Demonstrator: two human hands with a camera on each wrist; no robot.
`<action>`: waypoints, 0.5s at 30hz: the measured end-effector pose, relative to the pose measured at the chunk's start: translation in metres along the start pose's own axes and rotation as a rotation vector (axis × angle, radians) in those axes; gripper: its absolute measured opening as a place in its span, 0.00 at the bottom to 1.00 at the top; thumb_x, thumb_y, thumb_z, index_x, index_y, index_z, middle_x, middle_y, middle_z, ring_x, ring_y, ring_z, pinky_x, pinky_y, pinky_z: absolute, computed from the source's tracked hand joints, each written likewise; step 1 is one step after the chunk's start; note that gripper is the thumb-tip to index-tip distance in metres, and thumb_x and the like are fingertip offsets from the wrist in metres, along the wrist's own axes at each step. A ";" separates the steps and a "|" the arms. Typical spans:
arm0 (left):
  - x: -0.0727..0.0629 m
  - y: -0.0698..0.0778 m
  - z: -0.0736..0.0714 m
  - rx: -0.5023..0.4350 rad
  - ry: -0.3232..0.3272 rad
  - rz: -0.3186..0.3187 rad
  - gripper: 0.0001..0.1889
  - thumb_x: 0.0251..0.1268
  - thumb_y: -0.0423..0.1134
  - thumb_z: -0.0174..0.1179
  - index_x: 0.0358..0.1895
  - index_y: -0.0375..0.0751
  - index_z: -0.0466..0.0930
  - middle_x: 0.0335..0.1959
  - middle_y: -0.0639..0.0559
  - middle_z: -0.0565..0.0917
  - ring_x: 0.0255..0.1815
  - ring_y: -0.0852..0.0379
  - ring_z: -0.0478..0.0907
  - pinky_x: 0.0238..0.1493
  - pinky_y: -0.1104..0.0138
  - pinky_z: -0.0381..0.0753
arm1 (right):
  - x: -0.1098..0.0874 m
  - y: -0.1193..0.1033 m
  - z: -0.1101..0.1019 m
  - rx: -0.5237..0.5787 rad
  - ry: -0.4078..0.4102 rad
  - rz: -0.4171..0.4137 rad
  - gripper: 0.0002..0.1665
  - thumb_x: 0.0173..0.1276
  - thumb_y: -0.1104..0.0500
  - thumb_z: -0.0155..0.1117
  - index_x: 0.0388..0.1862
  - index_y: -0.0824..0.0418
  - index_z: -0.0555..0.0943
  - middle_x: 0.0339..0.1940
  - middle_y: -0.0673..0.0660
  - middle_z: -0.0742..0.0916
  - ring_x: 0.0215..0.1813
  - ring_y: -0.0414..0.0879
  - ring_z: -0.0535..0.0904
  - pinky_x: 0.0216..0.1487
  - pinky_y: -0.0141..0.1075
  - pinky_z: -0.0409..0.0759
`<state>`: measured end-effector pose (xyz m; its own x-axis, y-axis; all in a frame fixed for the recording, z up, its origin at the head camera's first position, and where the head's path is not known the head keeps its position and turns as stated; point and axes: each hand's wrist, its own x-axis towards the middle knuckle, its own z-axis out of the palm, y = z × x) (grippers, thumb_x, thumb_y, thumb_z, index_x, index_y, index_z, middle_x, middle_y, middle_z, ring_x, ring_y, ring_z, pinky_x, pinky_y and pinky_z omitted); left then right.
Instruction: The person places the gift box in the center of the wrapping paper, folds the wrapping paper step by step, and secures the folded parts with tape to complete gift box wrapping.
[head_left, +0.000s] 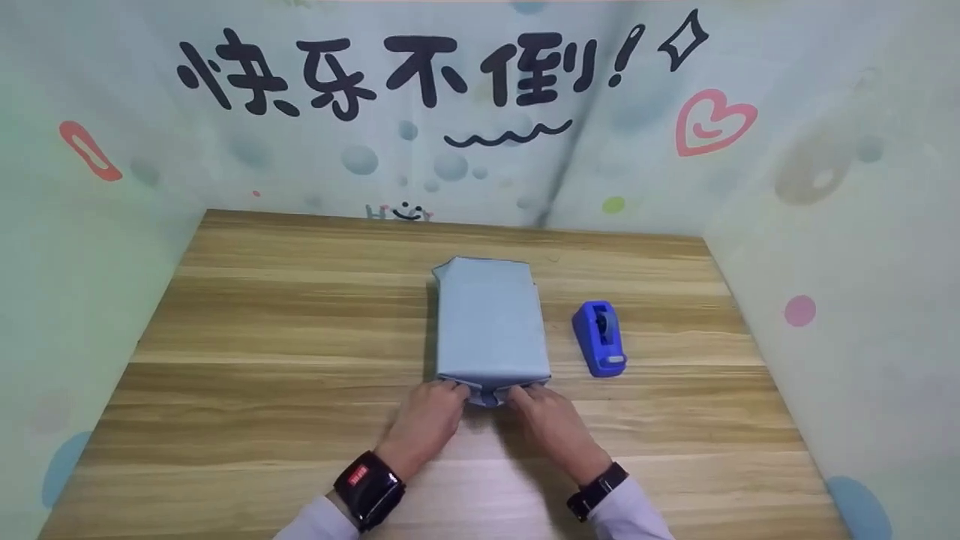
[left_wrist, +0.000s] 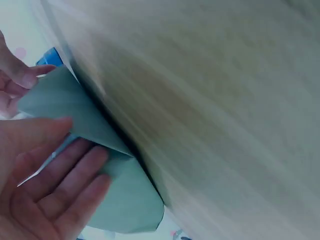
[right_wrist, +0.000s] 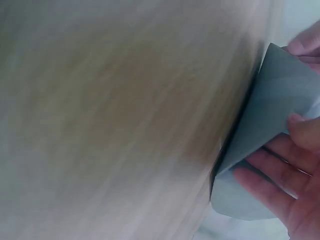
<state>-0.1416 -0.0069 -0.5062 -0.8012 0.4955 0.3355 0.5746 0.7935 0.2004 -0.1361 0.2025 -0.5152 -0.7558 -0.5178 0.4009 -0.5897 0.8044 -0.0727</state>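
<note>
A box-shaped package wrapped in light blue-grey paper (head_left: 491,319) lies on the wooden table. Folded paper flaps (head_left: 489,399) stick out at its near end. My left hand (head_left: 431,416) is at the left side of that end. In the left wrist view its thumb lies on a paper flap (left_wrist: 65,102), with fingers tucked under the edge. On the right side my right hand (head_left: 553,424) holds the paper likewise, thumb on the flap (right_wrist: 280,95) and fingers beneath it. The package's underside is hidden.
A blue tape dispenser (head_left: 600,341) stands on the table to the right of the package. Printed cloth walls (head_left: 465,180) enclose the back and both sides of the wooden table (head_left: 285,315).
</note>
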 end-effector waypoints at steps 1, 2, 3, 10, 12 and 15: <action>0.001 0.000 -0.003 -0.016 0.025 0.000 0.03 0.57 0.35 0.60 0.33 0.44 0.81 0.30 0.52 0.83 0.31 0.55 0.80 0.32 0.64 0.80 | 0.001 0.000 -0.002 0.005 0.030 0.006 0.10 0.57 0.68 0.64 0.33 0.57 0.73 0.22 0.52 0.81 0.26 0.44 0.77 0.25 0.33 0.75; 0.002 -0.001 -0.005 -0.032 0.055 0.005 0.03 0.57 0.36 0.61 0.34 0.44 0.81 0.31 0.52 0.83 0.32 0.55 0.79 0.34 0.64 0.81 | 0.002 0.000 -0.004 0.014 0.062 0.007 0.12 0.55 0.69 0.64 0.32 0.57 0.73 0.23 0.51 0.80 0.26 0.44 0.76 0.24 0.33 0.75; 0.004 -0.002 -0.007 -0.043 0.089 0.014 0.03 0.57 0.37 0.62 0.34 0.44 0.81 0.33 0.52 0.83 0.34 0.55 0.79 0.36 0.64 0.81 | 0.004 0.000 -0.007 0.027 0.093 0.007 0.12 0.53 0.71 0.64 0.32 0.57 0.73 0.24 0.51 0.80 0.27 0.44 0.75 0.25 0.33 0.75; 0.016 -0.008 -0.017 -0.020 0.257 0.040 0.08 0.52 0.42 0.67 0.35 0.45 0.83 0.48 0.47 0.74 0.53 0.48 0.68 0.53 0.57 0.72 | 0.021 0.003 -0.022 0.026 0.299 0.005 0.05 0.56 0.65 0.66 0.27 0.59 0.78 0.41 0.60 0.78 0.45 0.56 0.71 0.46 0.45 0.72; 0.019 -0.009 -0.018 -0.030 0.248 0.034 0.09 0.51 0.43 0.67 0.36 0.47 0.83 0.57 0.45 0.71 0.62 0.43 0.63 0.59 0.51 0.68 | 0.023 0.005 -0.024 -0.003 0.335 0.008 0.05 0.54 0.63 0.68 0.24 0.58 0.79 0.48 0.63 0.78 0.52 0.62 0.71 0.52 0.51 0.71; 0.021 -0.009 -0.018 -0.065 0.211 0.028 0.08 0.53 0.43 0.67 0.37 0.47 0.83 0.64 0.44 0.68 0.70 0.40 0.56 0.66 0.47 0.61 | 0.026 0.006 -0.025 -0.014 0.320 0.011 0.05 0.53 0.63 0.68 0.25 0.58 0.79 0.58 0.65 0.76 0.62 0.67 0.67 0.61 0.60 0.64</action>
<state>-0.1607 -0.0103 -0.4840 -0.7360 0.4265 0.5257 0.6110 0.7529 0.2446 -0.1521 0.2014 -0.4823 -0.6326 -0.3927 0.6675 -0.5764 0.8144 -0.0672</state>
